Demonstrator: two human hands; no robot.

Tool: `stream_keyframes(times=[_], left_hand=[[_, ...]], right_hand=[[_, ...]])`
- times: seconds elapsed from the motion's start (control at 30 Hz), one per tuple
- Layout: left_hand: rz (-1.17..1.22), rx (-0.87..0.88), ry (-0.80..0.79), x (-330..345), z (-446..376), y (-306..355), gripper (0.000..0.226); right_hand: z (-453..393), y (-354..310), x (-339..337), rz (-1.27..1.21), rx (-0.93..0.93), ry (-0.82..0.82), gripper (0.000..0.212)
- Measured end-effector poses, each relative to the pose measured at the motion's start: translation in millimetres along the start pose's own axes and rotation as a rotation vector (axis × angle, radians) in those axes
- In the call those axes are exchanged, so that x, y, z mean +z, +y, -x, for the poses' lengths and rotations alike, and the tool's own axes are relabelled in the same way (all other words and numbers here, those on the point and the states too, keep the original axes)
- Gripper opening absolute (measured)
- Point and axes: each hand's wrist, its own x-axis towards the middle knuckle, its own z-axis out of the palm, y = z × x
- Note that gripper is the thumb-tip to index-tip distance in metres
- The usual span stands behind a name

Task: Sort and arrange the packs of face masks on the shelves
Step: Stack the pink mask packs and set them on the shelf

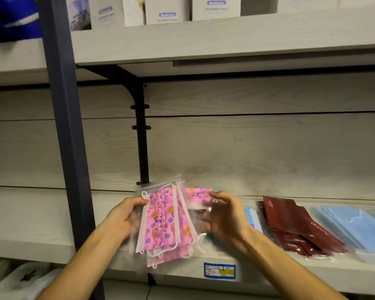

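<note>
Pink floral mask packs (162, 221) fanned above shelf edge (182, 270), pinched in left hand (123, 217); right hand (223, 215) loosely curled against them, grip unclear. Slippery bags, likely to slide off.

light: dim, even | shadow under upper shelf (225, 40) | soft focus | edges bowed

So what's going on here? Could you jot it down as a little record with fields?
place: shelf with a price label on its front edge
left hand: grips the left edge of the pink patterned mask packs
right hand: fingers curled at the packs' right side; contact blurred
to the right: dark red packs, then light blue masks, lying on the shelf
shelf above: white boxes marked maternity pads
</note>
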Motion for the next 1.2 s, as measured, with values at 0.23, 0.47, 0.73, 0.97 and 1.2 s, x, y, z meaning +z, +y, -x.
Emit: stream_keyframes(times=[0.23, 0.47, 0.73, 0.97, 1.2], left_hand=[[-0.182, 0.013, 0.002, -5.7, -12.4, 5.3, 0.013], [-0.187, 0.092, -0.035, 6.0, -13.7, 10.5, 0.009], [-0.016, 0.044, -0.074, 8.5, -9.0, 4.9, 0.017], [-0.11, 0.176, -0.18, 8.8, -2.3, 3.7, 0.028], [-0.011, 0.641, -0.147, 31.8, 10.7, 22.5, 0.031]], right_hand=[[-4.6, -29.8, -10.7, 0.355, -0.045, 0.188, 0.052], [-29.7, -40.0, 2.4, 1.044, 0.036, 0.129, 0.05], [-34.9, -16.9, 21.3, 0.855, 0.031, 0.072, 0.014], [-27.1, -3.9, 35.0, 0.409, -0.193, 0.118, 0.021], [-24.6, -16.2, 29.2, 0.522, -0.363, 0.108, 0.009]])
